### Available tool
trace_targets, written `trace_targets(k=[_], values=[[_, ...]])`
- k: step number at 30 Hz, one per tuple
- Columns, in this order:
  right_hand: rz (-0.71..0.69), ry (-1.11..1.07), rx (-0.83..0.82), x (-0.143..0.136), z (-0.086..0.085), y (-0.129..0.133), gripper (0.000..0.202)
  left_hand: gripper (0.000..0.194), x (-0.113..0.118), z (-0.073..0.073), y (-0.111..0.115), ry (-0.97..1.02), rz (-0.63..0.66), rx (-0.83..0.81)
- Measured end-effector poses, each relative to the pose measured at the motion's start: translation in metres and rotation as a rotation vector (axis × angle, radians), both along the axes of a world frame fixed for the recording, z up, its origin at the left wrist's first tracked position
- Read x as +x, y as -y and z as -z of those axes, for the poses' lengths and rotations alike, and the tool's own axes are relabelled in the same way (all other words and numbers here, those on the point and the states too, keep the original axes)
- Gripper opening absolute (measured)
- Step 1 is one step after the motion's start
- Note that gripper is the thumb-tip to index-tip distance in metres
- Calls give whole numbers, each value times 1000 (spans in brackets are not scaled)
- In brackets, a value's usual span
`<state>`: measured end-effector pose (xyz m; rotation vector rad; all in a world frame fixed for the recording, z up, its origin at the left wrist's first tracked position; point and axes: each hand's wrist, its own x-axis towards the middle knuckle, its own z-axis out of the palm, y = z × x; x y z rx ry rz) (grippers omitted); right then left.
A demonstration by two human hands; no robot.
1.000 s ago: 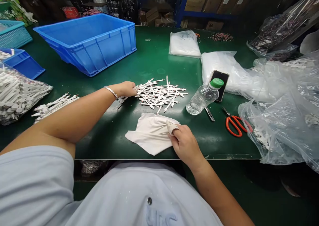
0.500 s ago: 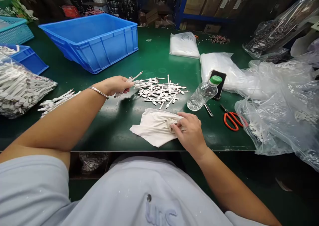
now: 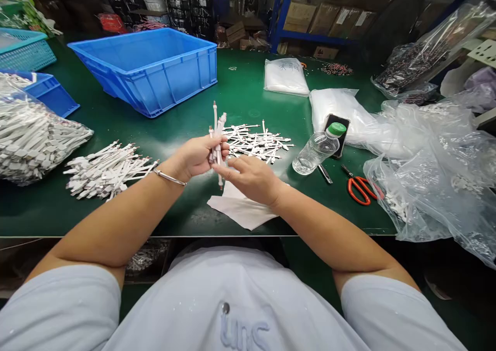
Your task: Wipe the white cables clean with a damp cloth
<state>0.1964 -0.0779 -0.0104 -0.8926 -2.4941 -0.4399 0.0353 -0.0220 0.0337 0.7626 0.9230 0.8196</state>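
Note:
My left hand (image 3: 201, 155) is closed round a small bunch of short white cables (image 3: 218, 139), held roughly upright over the table. My right hand (image 3: 250, 178) meets it from the right, its fingertips at the lower part of the bunch; whether they grip a cable is hard to see. Behind the hands lies a loose pile of white cables (image 3: 267, 144). A crumpled white cloth (image 3: 244, 211) rests under my right hand, partly hidden by it. Left of my left wrist is a larger pile of white cables (image 3: 104, 170).
A big blue bin (image 3: 155, 77) stands at the back left, a bag of cables (image 3: 34, 139) at far left. To the right are a bottle (image 3: 315, 152), a phone (image 3: 340, 144), orange-handled scissors (image 3: 359, 190) and plastic bags (image 3: 422, 175).
My left hand has drawn back from the loose pile towards me, with cables in it. My right hand has let go of the cloth and moved up and left to the bunch.

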Motion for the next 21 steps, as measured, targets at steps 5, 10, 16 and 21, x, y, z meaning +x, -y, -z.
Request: trace_targets(k=[5,10,16,21], values=[[-114,-50,-26,-9,15,1,30,12,4,24,2,69,12,-63],[-106,-569,-180,-6,6,11,22,15,0,33,-3,86,37,-77],[176,-1266,-858,3,-1,-2,30,17,-2,35,3,88,255,-29],[166,-1222,-894,9,6,-8,30,14,0,39,12,56,423,-13]])
